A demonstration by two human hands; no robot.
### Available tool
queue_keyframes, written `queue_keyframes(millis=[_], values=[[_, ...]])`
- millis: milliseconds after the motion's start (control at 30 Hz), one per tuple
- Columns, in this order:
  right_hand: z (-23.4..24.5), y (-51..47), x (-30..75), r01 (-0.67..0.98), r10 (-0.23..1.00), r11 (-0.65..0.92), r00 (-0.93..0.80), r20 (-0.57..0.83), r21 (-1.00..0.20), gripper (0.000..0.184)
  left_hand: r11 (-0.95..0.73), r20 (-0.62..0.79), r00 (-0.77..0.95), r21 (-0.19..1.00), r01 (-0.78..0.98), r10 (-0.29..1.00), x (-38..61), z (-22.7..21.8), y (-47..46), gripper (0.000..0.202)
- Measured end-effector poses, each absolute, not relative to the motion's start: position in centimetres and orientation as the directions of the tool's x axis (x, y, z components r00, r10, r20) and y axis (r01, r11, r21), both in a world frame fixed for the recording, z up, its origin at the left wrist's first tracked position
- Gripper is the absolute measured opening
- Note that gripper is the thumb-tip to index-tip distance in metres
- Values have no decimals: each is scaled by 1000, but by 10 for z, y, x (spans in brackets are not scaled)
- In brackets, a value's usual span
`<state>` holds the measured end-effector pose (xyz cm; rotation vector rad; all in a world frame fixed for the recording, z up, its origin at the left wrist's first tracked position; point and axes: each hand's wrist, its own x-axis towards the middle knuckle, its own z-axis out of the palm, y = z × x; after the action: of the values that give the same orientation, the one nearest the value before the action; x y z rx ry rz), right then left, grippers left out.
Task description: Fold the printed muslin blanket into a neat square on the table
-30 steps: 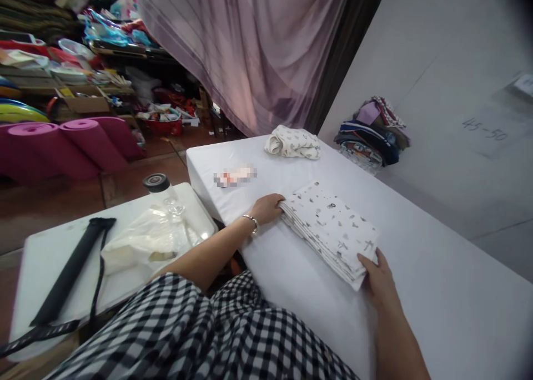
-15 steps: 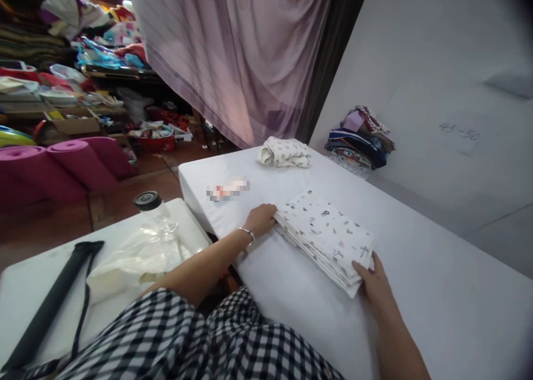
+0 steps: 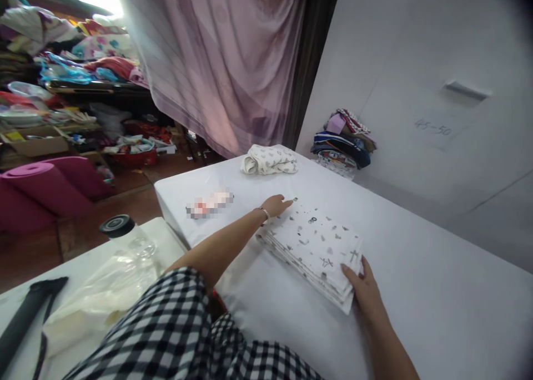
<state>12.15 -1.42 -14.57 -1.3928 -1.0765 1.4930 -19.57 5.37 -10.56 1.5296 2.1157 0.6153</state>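
Note:
A thick folded white cloth (image 3: 316, 241) with small grey and black prints lies on the white-covered table (image 3: 420, 280), its layers showing along the near edge. My left hand (image 3: 278, 205) rests over its far left corner, fingers stretched out near a small coloured mark there. The near right corner is pinched by my right hand (image 3: 365, 285), thumb on top and the other fingers at the side, partly hidden. Further back sits a rolled cloth (image 3: 270, 161) in a similar print. A blurred-out pinkish item (image 3: 210, 203) lies left of my left hand.
On the lower white table (image 3: 164, 233) at left are a black-lidded clear jar (image 3: 119, 226), a crumpled plastic bag (image 3: 100, 285) and a long black object (image 3: 29, 319). Folded clothes (image 3: 343, 141) are stacked by the wall. A pink curtain (image 3: 233, 64) hangs behind; pink rolled mats (image 3: 45, 188) stand left.
My left hand has moved from the cloth's near left corner to its far left corner, its fingers now extended. My right hand stays at the right corner. The view has shifted right.

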Motion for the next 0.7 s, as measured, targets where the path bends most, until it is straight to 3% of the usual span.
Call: queue_keyframes(millis=[367, 700], values=[[-155, -13, 121, -4, 961, -273, -53, -272, -962, 100, 410, -77, -423, 449, 794, 903, -169, -134, 102, 44], [-136, -1, 124, -132, 910, -412, -97, -402, -901, 103, 361, -16, -388, 405, 840, 922, -178, -143, 103, 53]])
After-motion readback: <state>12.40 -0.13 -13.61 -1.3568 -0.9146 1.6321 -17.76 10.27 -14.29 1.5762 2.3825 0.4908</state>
